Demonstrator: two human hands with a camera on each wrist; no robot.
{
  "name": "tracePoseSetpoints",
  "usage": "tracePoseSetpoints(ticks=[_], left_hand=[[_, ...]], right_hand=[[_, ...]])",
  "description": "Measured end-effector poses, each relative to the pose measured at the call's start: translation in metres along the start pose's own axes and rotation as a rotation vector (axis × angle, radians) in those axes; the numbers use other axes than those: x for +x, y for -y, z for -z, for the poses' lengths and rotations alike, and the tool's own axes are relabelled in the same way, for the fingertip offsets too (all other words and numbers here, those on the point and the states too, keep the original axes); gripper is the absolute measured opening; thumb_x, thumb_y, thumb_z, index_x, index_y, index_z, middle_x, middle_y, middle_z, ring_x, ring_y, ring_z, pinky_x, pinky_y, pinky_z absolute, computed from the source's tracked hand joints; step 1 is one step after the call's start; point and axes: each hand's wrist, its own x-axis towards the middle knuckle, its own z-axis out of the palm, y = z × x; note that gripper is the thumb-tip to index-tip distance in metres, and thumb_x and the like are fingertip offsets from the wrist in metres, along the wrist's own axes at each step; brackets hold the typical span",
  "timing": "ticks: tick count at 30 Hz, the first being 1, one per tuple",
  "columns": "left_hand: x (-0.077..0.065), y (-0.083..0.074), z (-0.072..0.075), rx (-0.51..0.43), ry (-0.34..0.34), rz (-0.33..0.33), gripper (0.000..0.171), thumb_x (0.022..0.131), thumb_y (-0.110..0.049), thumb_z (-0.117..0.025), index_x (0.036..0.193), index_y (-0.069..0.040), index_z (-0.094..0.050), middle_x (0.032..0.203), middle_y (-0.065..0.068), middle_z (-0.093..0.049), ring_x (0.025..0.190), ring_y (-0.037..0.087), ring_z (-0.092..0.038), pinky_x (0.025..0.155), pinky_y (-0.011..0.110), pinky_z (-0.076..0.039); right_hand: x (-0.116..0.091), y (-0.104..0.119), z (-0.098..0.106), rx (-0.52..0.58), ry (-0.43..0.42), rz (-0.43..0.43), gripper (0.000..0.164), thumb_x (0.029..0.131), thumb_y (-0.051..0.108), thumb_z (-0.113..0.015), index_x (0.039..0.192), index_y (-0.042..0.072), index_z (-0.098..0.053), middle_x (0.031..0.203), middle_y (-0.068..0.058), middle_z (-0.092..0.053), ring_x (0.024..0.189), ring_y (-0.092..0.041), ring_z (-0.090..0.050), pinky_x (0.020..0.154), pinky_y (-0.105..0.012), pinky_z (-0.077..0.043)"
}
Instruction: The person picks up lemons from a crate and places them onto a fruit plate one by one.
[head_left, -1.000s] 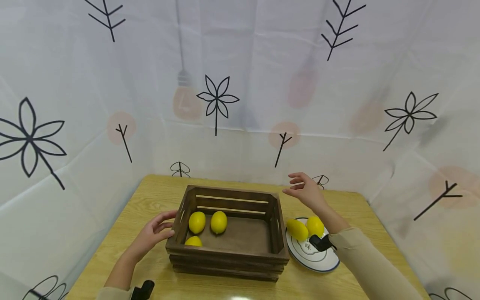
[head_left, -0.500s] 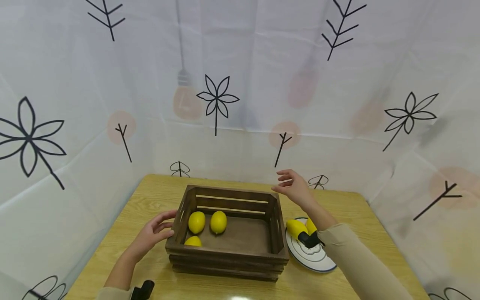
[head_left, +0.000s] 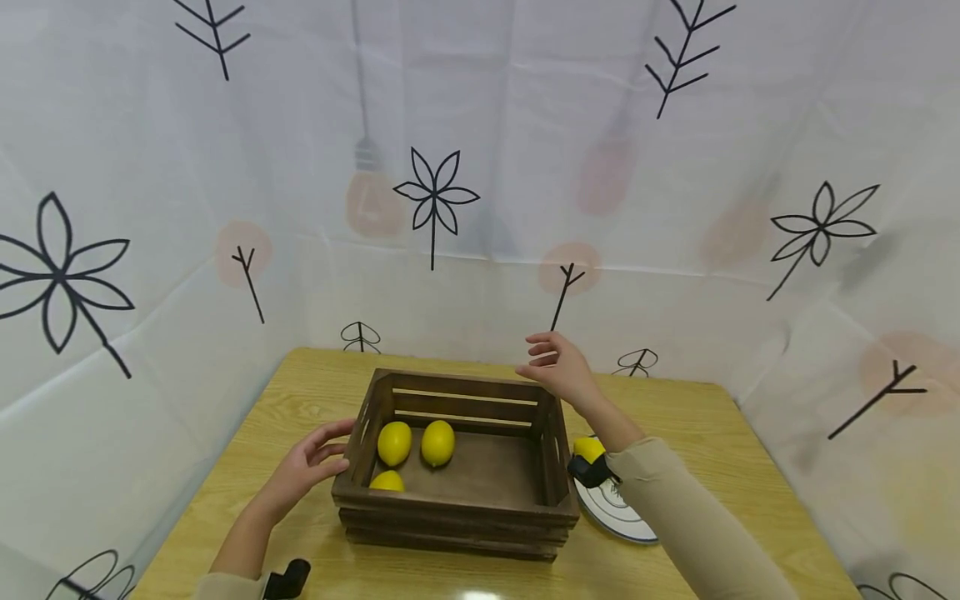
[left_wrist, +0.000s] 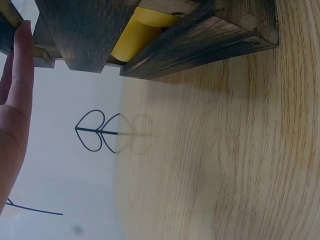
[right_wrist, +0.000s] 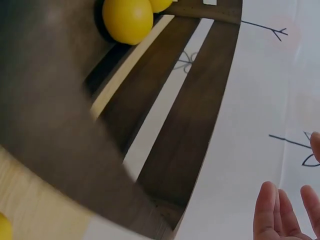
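- We see the left hand (head_left: 309, 461) left of centre in the lower half of the head view, its fingers touching the left end of the wooden crate (head_left: 457, 522); this grip is relaxed, the fingers lightly bent and wrapped round nothing.
- We see the right hand (head_left: 564, 371) right of centre, appearing over the crate's upper right corner; its grip is loose, with gaps between the softly bent fingers and nothing held.
- In the right wrist view we find its fingertips (right_wrist: 266, 205) at the lower right, apart from the crate.
- Inside the crate, towards its left end, we count three lemons: one at the left (head_left: 393, 443), one just beside it to the right (head_left: 437, 443), and one partly hidden behind the front wall, lower left.
- To the right of the crate we see a white plate (head_left: 621, 518) carrying a yellow fruit (head_left: 589, 448), both partly covered by the right forearm and a black wrist mount (head_left: 590, 472).
- Crate and plate stand on the wood-grain tabletop (head_left: 693, 417), with a patterned cloth (head_left: 495, 100) behind.
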Motion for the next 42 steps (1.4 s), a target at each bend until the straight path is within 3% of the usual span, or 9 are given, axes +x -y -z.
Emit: tracePoseSetpoints(ticks=[20,32,42], left_hand=[[0.001,0.002,0.000,-0.004,0.006,-0.020,0.053,0.093,-0.005,-0.054,0.141,0.000,-0.032,0.136,-0.007,-0.040,0.115,0.011,-0.048,0.088,0.026,-0.046],[0.001,0.001,0.001,-0.003,0.001,-0.018,0.053,0.093,-0.005,-0.054,0.141,0.001,-0.032,0.136,-0.005,-0.040,0.113,0.008,-0.049,0.087,0.026,-0.046],[0.002,0.001,0.001,-0.006,0.002,-0.016,0.053,0.093,-0.005,-0.055,0.141,0.001,-0.033,0.135,-0.007,-0.041,0.112,0.008,-0.049,0.087,0.027,-0.047]], right_hand=[[0.009,0.012,-0.040,0.055,0.068,0.030,0.048,0.078,0.011,-0.075,0.122,0.006,-0.056,0.110,-0.015,-0.056,0.096,-0.030,-0.057,0.077,-0.039,-0.051],[0.017,0.000,-0.064,0.049,0.138,0.008,0.046,0.079,0.013,-0.075,0.121,0.007,-0.057,0.109,-0.016,-0.056,0.095,-0.029,-0.056,0.075,-0.039,-0.050],[0.019,-0.009,-0.077,0.023,0.205,0.008,0.043,0.077,0.011,-0.077,0.116,0.009,-0.059,0.102,-0.008,-0.058,0.091,-0.022,-0.060,0.074,-0.035,-0.052]])
